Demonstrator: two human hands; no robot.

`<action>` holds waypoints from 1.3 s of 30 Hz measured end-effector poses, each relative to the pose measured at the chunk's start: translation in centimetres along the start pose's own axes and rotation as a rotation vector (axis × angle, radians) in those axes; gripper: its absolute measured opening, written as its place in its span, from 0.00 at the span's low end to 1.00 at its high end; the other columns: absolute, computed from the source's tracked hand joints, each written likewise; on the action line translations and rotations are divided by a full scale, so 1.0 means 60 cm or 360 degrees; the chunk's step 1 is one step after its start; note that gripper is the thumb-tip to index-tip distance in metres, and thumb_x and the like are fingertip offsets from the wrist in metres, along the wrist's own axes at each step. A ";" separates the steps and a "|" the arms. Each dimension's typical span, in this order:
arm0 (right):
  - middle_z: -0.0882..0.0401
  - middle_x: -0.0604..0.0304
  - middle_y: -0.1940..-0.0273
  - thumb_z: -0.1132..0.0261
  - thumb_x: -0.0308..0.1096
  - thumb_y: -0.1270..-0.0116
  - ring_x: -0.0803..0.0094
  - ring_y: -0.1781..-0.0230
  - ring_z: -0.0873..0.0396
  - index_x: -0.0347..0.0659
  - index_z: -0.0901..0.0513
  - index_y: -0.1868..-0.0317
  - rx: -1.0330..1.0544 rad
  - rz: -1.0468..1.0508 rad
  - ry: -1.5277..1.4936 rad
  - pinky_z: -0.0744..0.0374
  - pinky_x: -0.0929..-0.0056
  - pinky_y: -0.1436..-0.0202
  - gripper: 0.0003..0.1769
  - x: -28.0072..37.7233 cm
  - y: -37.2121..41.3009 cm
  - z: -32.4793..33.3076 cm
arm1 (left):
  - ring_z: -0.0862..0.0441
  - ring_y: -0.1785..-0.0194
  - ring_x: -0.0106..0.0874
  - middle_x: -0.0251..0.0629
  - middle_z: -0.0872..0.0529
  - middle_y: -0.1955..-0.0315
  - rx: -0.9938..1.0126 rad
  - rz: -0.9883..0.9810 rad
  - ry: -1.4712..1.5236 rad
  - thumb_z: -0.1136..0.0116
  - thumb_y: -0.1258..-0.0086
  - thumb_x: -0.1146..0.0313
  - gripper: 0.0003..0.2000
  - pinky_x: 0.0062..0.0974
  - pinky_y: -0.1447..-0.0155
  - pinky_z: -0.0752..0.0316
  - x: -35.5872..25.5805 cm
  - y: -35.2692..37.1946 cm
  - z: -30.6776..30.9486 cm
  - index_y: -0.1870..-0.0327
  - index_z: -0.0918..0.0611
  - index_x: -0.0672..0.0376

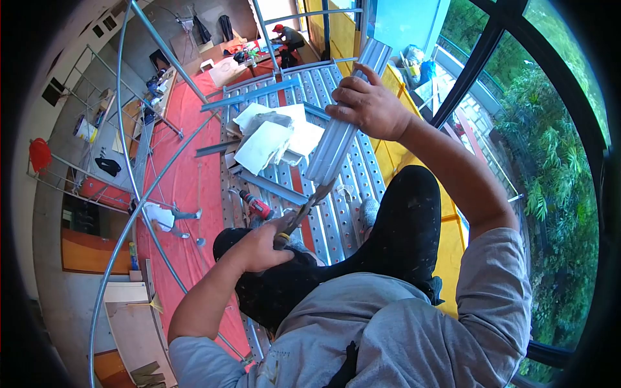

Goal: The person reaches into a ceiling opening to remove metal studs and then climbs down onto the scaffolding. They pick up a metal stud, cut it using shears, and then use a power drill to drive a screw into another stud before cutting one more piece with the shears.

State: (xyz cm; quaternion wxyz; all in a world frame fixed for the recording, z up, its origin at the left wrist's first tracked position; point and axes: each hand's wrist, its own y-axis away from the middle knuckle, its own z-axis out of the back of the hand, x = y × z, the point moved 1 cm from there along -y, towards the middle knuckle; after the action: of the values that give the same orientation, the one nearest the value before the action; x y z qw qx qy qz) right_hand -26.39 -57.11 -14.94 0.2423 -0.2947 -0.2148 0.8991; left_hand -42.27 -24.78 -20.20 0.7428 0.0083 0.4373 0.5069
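My right hand (pixel 375 107) is wrapped round a long ribbed metal channel (pixel 336 145), which slants down toward my lap. My left hand (pixel 262 247), resting near my thigh, grips a pair of tin snips (pixel 305 210) with a yellow-marked handle. The blades of the snips meet the channel's lower end; whether they are closed on the metal cannot be made out. A red drill (pixel 257 205) lies on the perforated metal platform (pixel 352 223) just beyond my left hand. Broken white board pieces (pixel 265 145) are piled on the platform left of the channel.
More metal channels (pixel 272 183) lie around the board pieces. Scaffold tubes (pixel 145 197) cross at my left, above a red-covered floor (pixel 171 168) far below. One person (pixel 162 216) is down there; another (pixel 291 39) bends at the back. A dark window frame (pixel 469 71) stands at right.
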 end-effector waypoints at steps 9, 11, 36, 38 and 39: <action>0.21 0.62 0.52 0.35 0.30 0.38 0.63 0.42 0.24 0.58 0.20 0.45 -0.0093 -0.0171 -0.0071 0.39 0.37 0.29 0.20 0.057 -0.018 -0.023 | 0.20 0.42 0.53 0.59 0.19 0.45 0.0036 0.0078 -0.0162 0.36 0.45 0.60 0.40 0.42 0.37 0.26 0.035 0.040 0.036 0.27 0.33 0.59; 0.22 0.65 0.54 0.40 0.31 0.35 0.66 0.43 0.25 0.59 0.20 0.46 -0.0116 -0.0214 -0.0036 0.40 0.37 0.28 0.18 0.060 -0.017 -0.030 | 0.18 0.44 0.51 0.57 0.17 0.47 -0.0045 0.0096 -0.0142 0.31 0.46 0.56 0.41 0.39 0.39 0.24 0.062 0.032 0.029 0.29 0.32 0.63; 0.22 0.66 0.54 0.40 0.31 0.35 0.67 0.43 0.24 0.61 0.22 0.46 -0.0202 -0.0115 0.0024 0.41 0.37 0.28 0.18 0.066 -0.025 -0.039 | 0.14 0.51 0.45 0.49 0.13 0.55 -0.0107 0.0095 -0.0249 0.30 0.49 0.58 0.36 0.37 0.43 0.22 0.102 0.004 0.012 0.38 0.25 0.66; 0.22 0.67 0.56 0.42 0.32 0.33 0.68 0.43 0.25 0.62 0.22 0.46 -0.0208 -0.0116 0.0038 0.41 0.37 0.29 0.17 0.066 -0.025 -0.042 | 0.14 0.52 0.47 0.51 0.13 0.57 -0.0178 0.0038 -0.0280 0.30 0.49 0.57 0.34 0.38 0.44 0.22 0.102 0.004 0.010 0.40 0.23 0.67; 0.22 0.67 0.56 0.42 0.32 0.34 0.68 0.43 0.25 0.62 0.22 0.46 -0.0211 -0.0115 0.0039 0.41 0.37 0.29 0.17 0.066 -0.024 -0.042 | 0.14 0.52 0.48 0.51 0.13 0.58 -0.0212 0.0008 -0.0295 0.30 0.49 0.57 0.33 0.39 0.45 0.22 0.102 0.003 0.009 0.41 0.22 0.67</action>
State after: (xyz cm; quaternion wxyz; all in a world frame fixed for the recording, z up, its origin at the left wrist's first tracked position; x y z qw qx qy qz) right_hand -27.12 -53.14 -17.70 0.2572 -0.3130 -0.2813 0.8699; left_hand -41.41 -19.82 -23.71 0.7776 0.0070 0.3321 0.5338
